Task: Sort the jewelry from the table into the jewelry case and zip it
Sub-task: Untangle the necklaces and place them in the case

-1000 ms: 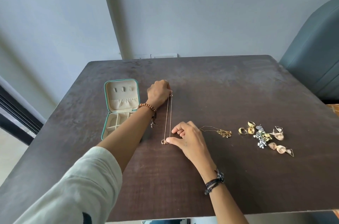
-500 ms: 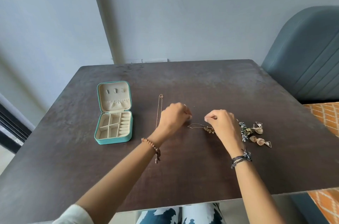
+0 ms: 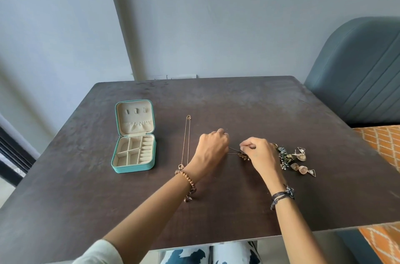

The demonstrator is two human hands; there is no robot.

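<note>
Grey walls, a dark wooden table (image 3: pixel 216 209), a padded blue-grey chair (image 3: pixel 357 73) at 2 o'clock. Centre of table: right hand (image 3: pixel 260 153), knuckles up, thumb and forefinger pinched on the fine chain of a second necklace (image 3: pixel 242 154), wrist low, forearm coming in from 5 o'clock. Left hand (image 3: pixel 213 148) just at its 9 o'clock, curled palm-down over the other end of that chain; whether it has a grip cannot be told, since the fingertips are hidden under the knuckles. Beaded bracelet (image 3: pixel 187 179) on the left wrist, dark cords on the right. At 3 o'clock of the right hand, touching or nearly so, a heap of earrings (image 3: pixel 296 161). At 9 o'clock of the left hand, a long necklace (image 3: pixel 186 140) lies straightened, running 12 to 6. Further out at 9 o'clock, well apart, the teal jewelry case (image 3: pixel 133 137) stands open, its compartments apparently unfilled. Judgement: sorting has barely begun. To do this step well, draw the chain out slowly between both hands, lift the pendant clear of the earring heap so nothing snags, and keep tension light.
</note>
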